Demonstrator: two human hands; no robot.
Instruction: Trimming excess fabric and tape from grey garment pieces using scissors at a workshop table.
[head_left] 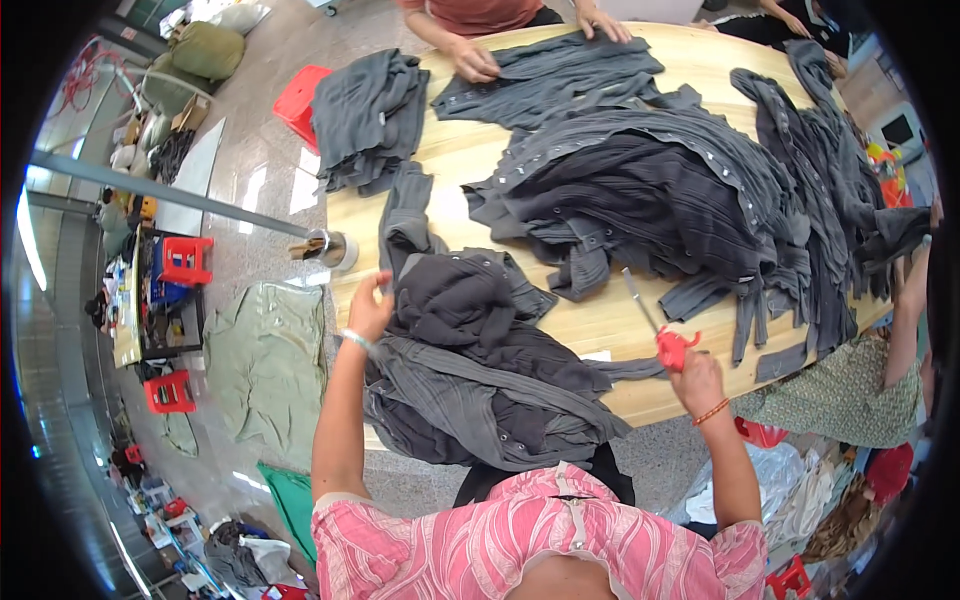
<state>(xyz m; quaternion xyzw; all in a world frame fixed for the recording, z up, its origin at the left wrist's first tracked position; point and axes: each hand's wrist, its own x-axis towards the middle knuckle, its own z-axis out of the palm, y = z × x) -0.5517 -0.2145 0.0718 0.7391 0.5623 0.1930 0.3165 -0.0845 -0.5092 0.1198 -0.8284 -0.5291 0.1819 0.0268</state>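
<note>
Right hand [697, 384] grips red scissors [675, 348] near white slip [597, 356]; unclear whether left hand [369, 308] grips.

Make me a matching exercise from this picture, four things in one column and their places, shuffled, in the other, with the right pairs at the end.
Column one
1. Red-handled scissors
2. Stack of dark grey garments
3. Pale olive garment
4. Pale wristband

Column two
A. Spread on the floor, left of the table
B. Around the person's left wrist
C. Gripped in the right hand
D. On the table, toward its far left

Right pairs: 1-C, 2-D, 3-A, 4-B
</note>
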